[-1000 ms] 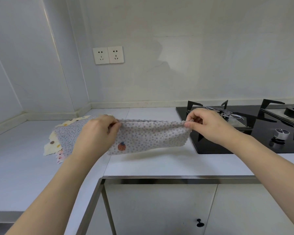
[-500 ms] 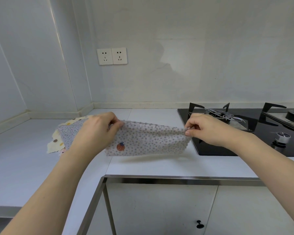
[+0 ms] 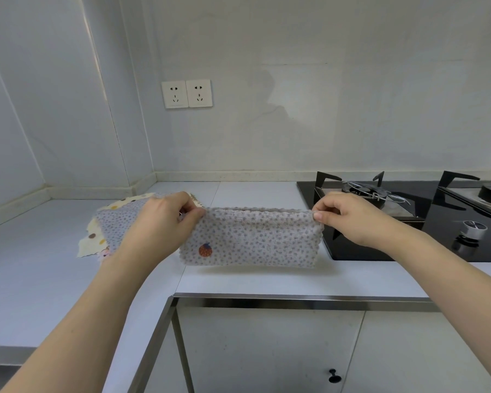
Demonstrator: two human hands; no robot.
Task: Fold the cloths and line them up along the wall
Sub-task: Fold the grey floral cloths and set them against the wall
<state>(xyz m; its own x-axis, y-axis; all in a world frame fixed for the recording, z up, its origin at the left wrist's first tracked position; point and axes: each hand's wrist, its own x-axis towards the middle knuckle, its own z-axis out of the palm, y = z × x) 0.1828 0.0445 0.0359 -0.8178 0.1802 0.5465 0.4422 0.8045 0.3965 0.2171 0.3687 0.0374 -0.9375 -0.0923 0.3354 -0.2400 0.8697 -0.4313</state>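
The left hand [image 3: 159,225] and right hand [image 3: 349,219] each pinch a top corner of a grey dotted cloth [image 3: 253,239], folded double and hanging taut between them above the bench [image 3: 267,279]. Behind the left hand lies a pile of cloths [image 3: 97,236]; beyond the right hand, a black hob [image 3: 451,222].

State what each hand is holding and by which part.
Both hold the grey dotted cloth, folded double, by its top edge: the left hand pinches the left corner, the right hand the right corner. It hangs above the counter.
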